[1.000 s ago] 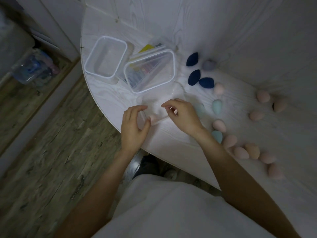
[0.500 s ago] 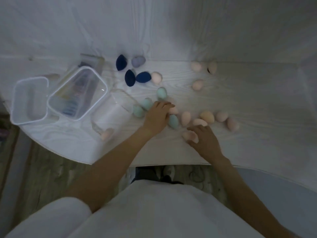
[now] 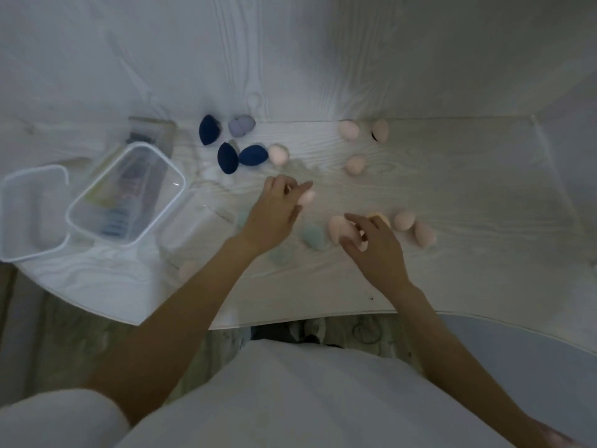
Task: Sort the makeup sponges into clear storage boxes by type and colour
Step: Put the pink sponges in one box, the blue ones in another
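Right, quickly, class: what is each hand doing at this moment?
Left hand: fingers pinch a pink sponge.
Right hand: fingers curl round pink sponges on the table.

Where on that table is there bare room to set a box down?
The widest bare patch is the table's right end, right of the pink sponges. Another lies along the near edge. Crowded: around the navy sponges and clear boxes.

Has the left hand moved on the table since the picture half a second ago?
Yes. The left hand has moved away from the person, nearer the three dark blue sponges, and now pinches a pink sponge.
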The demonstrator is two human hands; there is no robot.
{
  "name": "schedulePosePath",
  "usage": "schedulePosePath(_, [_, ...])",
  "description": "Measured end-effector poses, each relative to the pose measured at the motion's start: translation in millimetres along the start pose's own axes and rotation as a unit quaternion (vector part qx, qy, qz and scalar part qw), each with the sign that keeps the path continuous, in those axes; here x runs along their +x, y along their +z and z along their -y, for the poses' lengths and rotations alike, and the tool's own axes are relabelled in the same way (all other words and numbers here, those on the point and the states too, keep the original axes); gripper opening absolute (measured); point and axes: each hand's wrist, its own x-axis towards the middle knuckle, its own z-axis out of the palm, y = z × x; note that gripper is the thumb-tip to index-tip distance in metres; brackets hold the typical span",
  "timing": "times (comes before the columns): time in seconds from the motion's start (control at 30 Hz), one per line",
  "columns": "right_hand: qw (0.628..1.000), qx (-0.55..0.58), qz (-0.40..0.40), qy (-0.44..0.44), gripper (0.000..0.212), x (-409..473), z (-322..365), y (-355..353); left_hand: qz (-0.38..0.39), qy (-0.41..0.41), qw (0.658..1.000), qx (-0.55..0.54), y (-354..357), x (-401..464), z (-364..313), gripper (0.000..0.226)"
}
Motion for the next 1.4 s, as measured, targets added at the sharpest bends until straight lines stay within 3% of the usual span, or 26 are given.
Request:
schedulePosePath(0.1, [0.996,0.086,0.006,-0.016,0.031,17,34,2,-0.082,-0.094,0.985,-0.115,-44,-40,8,0.035])
schedulePosePath(0.2, [0.983,0.174,0.047,-0.024,0.025,36,72,17,-0.157,-0.209,0.955,-0.138,-72,-88,26,0.032])
schedulePosePath(0.33, [0.968,0.222,0.107,-0.049,0.027,56,112,43,-0.136,-0.328,0.932,-0.073,-71,-132,52,0.031])
schedulePosePath(0.5, [0.960,0.234,0.147,-0.049,0.028,66,137,66,-0.015,-0.337,0.941,0.009,-56,-133,75,0.027])
schedulePosePath(0.73, [0.957,0.241,0.157,-0.046,0.027,69,147,77,0.000,-0.347,0.937,-0.035,-53,-135,78,0.020])
schedulePosePath(1.0, [0.956,0.215,0.186,-0.067,0.026,75,149,90,0.048,-0.331,0.942,-0.033,-55,-153,66,0.034])
schedulePosePath(1.13, [0.957,0.144,0.221,-0.122,0.026,81,152,104,0.116,-0.329,0.937,0.013,-52,-153,63,0.061])
schedulePosePath(1.3, [0.938,-0.072,0.199,-0.276,0.023,84,156,124,0.115,-0.337,0.934,0.034,-51,-148,62,0.055])
schedulePosePath(1.4, [0.921,-0.146,0.226,-0.280,0.022,83,162,138,0.112,-0.348,0.930,0.025,-52,-145,61,0.054])
